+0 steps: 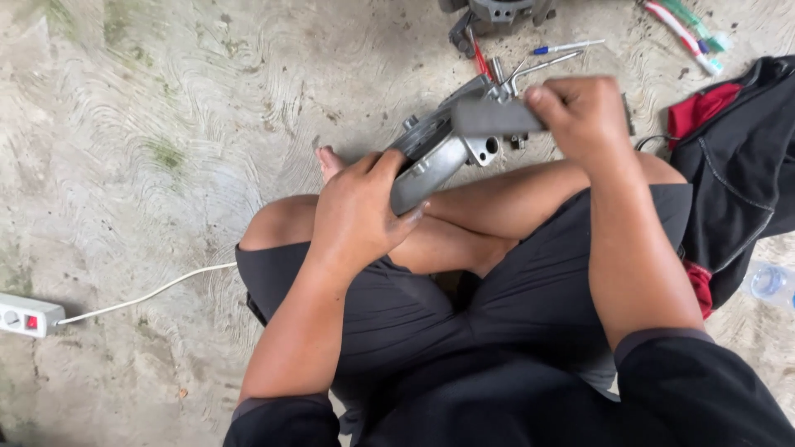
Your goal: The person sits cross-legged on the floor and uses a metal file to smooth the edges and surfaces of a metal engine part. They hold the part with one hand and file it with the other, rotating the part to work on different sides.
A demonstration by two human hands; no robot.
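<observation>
My left hand (358, 211) grips the metal part (439, 153); my right hand (580, 116) pinches a grey pad (493, 118) against it, above my lap.

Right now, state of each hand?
Left hand: closed around the lower end of the grey metal part.
Right hand: closed on a dark grey flat block, pressed against that part.
</observation>
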